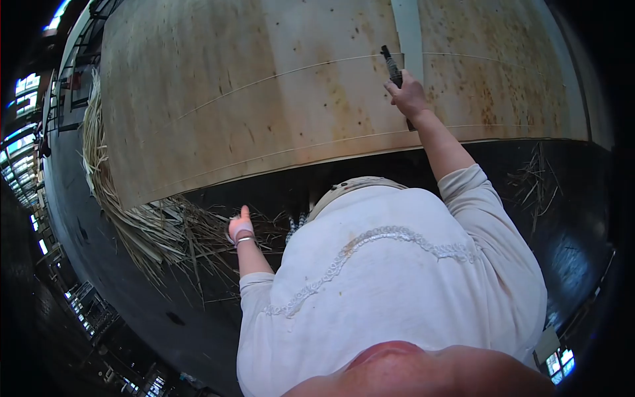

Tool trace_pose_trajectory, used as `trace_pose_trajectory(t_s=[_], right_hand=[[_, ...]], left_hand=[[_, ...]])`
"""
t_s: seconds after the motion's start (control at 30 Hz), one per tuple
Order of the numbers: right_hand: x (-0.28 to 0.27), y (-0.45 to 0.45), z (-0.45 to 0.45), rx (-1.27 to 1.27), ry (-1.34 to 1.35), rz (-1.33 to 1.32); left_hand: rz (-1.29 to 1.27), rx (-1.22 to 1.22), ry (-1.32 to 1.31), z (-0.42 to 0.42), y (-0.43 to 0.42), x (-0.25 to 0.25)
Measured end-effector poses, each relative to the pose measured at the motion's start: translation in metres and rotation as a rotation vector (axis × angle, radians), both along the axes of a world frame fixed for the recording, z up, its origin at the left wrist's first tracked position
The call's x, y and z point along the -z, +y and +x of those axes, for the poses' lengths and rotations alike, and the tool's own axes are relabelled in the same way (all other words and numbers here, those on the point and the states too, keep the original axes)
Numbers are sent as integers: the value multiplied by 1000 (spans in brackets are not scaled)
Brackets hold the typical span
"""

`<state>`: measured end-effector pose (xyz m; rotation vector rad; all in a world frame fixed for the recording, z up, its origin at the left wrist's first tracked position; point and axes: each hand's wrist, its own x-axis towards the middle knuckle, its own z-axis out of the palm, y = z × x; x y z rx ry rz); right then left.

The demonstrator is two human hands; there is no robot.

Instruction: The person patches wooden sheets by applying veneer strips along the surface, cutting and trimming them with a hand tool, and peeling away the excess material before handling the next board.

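My right hand is closed around a long, narrow, dark hand tool with a rough, patterned upper part. Its lower end sticks out below my fist, and its exact kind I cannot make out. The tool is over a pale strip between two stained wood veneer sheets. My left hand, with a bracelet at the wrist, hangs below the front edge of the sheets. Its thumb points up, apart from the other fingers, which are partly hidden, and I see nothing held in it.
A heap of long, thin veneer strips lies on the dark floor at the left, close to my left hand. More scraps lie at the right. Thin pale lines run across the sheets.
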<state>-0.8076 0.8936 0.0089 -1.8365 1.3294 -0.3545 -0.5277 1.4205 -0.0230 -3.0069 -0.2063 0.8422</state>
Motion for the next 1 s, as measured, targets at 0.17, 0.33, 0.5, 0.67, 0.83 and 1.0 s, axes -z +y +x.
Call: trace_pose_trajectory(t_s=[0.17,0.33,0.5,0.67,0.83,1.0], right_hand=[[6,25,38,69,411,-189],[6,-7,-3,309,706,-172],[23,-35,-15,227,680,-99],[28,-46,-9,157,100,325],[-30,28,108,86,-381,691],[-16,132,241,7,-568,742]], left_hand=[[-161,143,-234,121,-11,-42],[-159,99,-255,161,-65,-63],[-275,180,-313,160,-52,-38],[-200,242,-379,175,14,-16],[-243,-119,-441,211,81,-4],[-108,-156,-251,272,166,3]])
